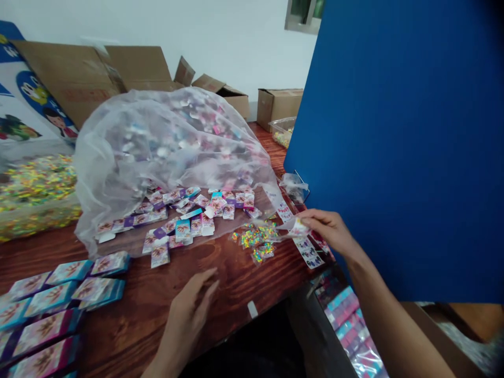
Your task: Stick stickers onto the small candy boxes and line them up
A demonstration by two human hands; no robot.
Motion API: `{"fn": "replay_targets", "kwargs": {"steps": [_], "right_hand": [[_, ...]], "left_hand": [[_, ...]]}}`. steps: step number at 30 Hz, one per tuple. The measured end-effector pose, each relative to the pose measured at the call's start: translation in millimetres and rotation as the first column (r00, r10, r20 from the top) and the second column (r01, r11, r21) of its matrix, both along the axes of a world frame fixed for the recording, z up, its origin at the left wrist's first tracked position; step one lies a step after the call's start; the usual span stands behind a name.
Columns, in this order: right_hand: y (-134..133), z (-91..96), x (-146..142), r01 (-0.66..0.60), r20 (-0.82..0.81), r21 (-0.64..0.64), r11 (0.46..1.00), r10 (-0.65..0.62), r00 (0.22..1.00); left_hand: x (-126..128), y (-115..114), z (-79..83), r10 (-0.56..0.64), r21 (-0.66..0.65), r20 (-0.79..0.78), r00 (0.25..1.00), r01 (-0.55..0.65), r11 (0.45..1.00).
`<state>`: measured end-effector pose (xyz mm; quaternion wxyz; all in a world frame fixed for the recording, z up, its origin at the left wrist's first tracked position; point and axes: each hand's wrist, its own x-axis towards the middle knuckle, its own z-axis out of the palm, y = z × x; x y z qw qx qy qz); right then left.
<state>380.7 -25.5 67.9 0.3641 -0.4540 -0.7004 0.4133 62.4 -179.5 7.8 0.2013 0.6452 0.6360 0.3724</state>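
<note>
My right hand [329,231] is closed in a pinch at the right side of the table. Between its fingertips is a small white printed piece [300,227] with a pale, see-through edge; its exact kind is unclear. Just left of it lie small clear packets of colourful beads [255,237]. Under the pinched piece runs a strip of printed stickers [309,253]. My left hand [191,310] hovers near the front of the table, slightly blurred, fingers apart and holding nothing. Beyond it lie loose small printed boxes [183,228], some with flaps up.
A big translucent bag [169,142] full of boxes covers the table's middle. Rows of boxes [51,299] stand at left, near a tub of bead packets [39,210]. Cardboard cartons [137,65] line the wall. A blue panel [397,157] rises at right, above packed boxes [350,325].
</note>
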Motion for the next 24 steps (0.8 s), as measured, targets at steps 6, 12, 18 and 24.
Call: {"fn": "replay_targets", "kwargs": {"steps": [6,12,18,24], "right_hand": [[-43,3.7,-85,-0.314,-0.144,-0.100,0.944,0.298,0.944],[-50,-18.1,-113,-0.393,-0.213,-0.204,0.897,0.351,0.912],[-56,-27.0,-129,-0.480,-0.310,-0.296,0.826,0.392,0.866],[-63,-33.5,-136,-0.402,-0.312,-0.332,0.853,0.303,0.901]], "left_hand": [[37,23,46.6,-0.125,0.023,0.094,0.988,0.124,0.992],[21,16,43.2,0.040,-0.197,0.421,0.906,0.049,0.979],[16,11,38.8,0.090,-0.261,0.616,0.783,0.095,0.961],[16,9,36.2,0.131,-0.300,0.676,0.725,0.108,0.948]]}}
